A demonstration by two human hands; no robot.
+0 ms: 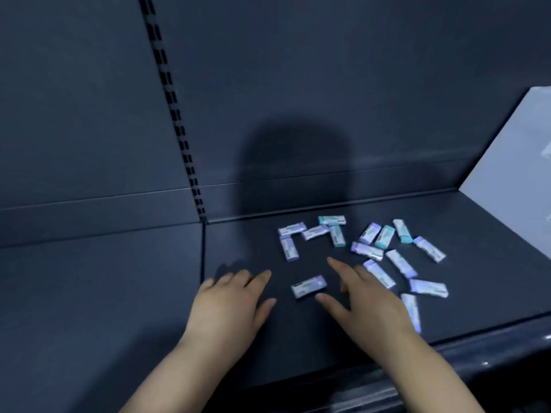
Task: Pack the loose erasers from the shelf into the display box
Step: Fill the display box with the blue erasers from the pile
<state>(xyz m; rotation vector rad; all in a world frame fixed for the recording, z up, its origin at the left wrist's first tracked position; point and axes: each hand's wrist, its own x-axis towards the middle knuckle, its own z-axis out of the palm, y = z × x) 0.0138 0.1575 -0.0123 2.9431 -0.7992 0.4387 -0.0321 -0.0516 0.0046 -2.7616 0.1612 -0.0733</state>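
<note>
With both my hands open, empty | lone eraser (309, 286) between them, lengthwise left-right | right hand (362, 299) nearer than left hand (235, 302).

Light: dim, bluish, from behind the viewer
Shadow: broad dark patch on the back panel (293, 162)
Focus: soft, slight blur throughout
Edges: wide-angle bending of lines

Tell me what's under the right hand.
The right hand covers part of one eraser by its wrist; the lone eraser lies uncovered between thumb and forefinger. Anything beneath the palm is hidden.
</note>
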